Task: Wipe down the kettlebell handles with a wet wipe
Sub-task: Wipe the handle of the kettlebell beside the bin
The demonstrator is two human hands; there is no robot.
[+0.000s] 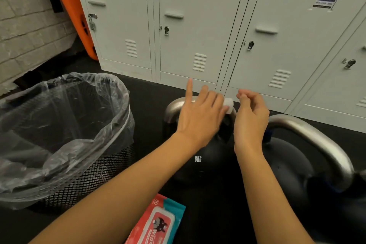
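Observation:
A black kettlebell marked 8KG (200, 166) stands on the dark floor, its steel handle (172, 107) partly under my left hand (198, 117). That hand lies over the handle and pinches a white wet wipe (229, 106) at the handle's right end, with one finger sticking straight up. My right hand (251, 114) hovers just right of the wipe, fingers loosely curled, nothing in it. A second, larger kettlebell (287, 166) with a steel handle (318, 138) stands to the right.
A mesh waste bin (89, 182) lined with a clear plastic bag sits at the left. A red and teal pack of wet wipes (161, 222) lies on the floor near me. White lockers (198, 25) stand behind; an orange board (73, 10) leans by the brick wall.

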